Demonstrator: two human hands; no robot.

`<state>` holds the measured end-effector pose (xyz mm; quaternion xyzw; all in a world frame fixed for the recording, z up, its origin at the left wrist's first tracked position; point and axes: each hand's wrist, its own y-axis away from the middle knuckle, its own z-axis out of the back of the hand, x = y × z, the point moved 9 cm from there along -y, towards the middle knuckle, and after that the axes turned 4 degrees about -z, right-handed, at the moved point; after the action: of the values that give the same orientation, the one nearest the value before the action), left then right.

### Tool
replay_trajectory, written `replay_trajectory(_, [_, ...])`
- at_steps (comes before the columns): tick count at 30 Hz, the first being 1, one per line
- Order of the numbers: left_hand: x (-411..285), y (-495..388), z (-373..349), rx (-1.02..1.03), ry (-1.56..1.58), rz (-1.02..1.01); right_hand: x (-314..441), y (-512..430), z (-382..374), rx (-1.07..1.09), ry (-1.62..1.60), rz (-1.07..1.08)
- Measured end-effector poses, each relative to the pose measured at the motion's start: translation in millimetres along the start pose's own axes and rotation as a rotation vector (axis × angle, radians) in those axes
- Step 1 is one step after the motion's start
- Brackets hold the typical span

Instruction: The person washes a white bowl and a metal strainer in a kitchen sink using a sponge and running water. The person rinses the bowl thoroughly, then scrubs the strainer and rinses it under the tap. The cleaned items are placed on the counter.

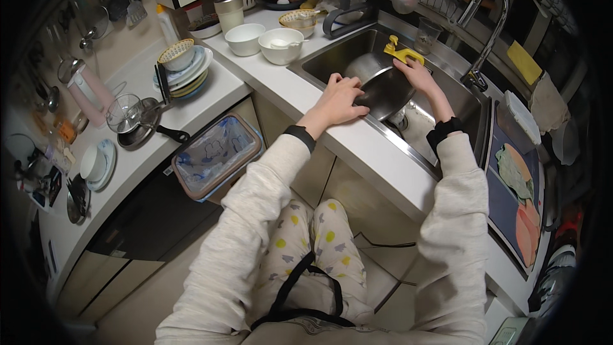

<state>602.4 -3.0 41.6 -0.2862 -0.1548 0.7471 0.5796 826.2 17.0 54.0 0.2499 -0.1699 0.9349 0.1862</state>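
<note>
A dark-coated pan [386,93] with a bright metal rim is tilted up inside the stainless steel sink [325,60]. My left hand [339,100] grips its near-left rim above the counter edge, thumb spread to the right. At the far-right rim, my right hand [415,75] holds the pan with its fingertips over the edge. Right behind those fingers is a yellow plastic piece with a nozzle-like knob [403,52]; whether the hand touches it cannot be told. Partly hidden behind the pan lies a rounded metal vessel [366,64]. Below the pan, the drain [401,120] shows.
A chrome faucet [489,28] rises at the sink's right. White bowls [281,47] stand left of the sink, with stacked dishes [184,69] on the side counter. Beneath is a lined trash bin [218,155]. A patterned board [519,191] lies to the right.
</note>
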Motion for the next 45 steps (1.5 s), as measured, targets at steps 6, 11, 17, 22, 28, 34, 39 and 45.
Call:
replay_trajectory(6, [5.5, 1.3, -1.9, -0.044, 0.032, -0.003, -3.9, 5.3, -41.6, 0.307, -0.241, -0.539])
replay_trajectory(11, [3.5, 4.3, 7.9, -0.118, 0.071, -0.015, 46.3, 0.7, -50.0, 0.108, -0.413, -0.432])
replay_trajectory(17, [8.0, 10.5, 33.1, -0.362, 0.079, 0.048, 81.3, -20.8, -76.6, 0.247, -0.032, -0.165])
replay_trajectory(22, [18.5, 13.5, 40.4, -0.501, -0.076, 0.176, 106.6, -19.0, -110.9, 0.633, 0.002, -0.032])
replay_trajectory(28, [28.0, 14.9, 39.0, -0.505, -0.157, 0.295, 112.6, 3.5, -151.7, 0.959, 0.061, -0.052])
replay_trajectory(34, [31.9, 16.3, 38.5, -0.526, -0.164, 0.332, 129.2, 25.3, -175.7, 1.039, 0.014, 0.124])
replay_trajectory(39, [33.2, 17.8, 40.6, -0.537, -0.152, 0.374, 127.3, 33.0, -183.7, 1.112, -0.001, 0.110])
replay_trajectory(45, [29.9, 16.6, 40.1, -0.507, -0.232, 0.356, 101.4, 27.4, -168.3, 1.270, -0.104, -0.066])
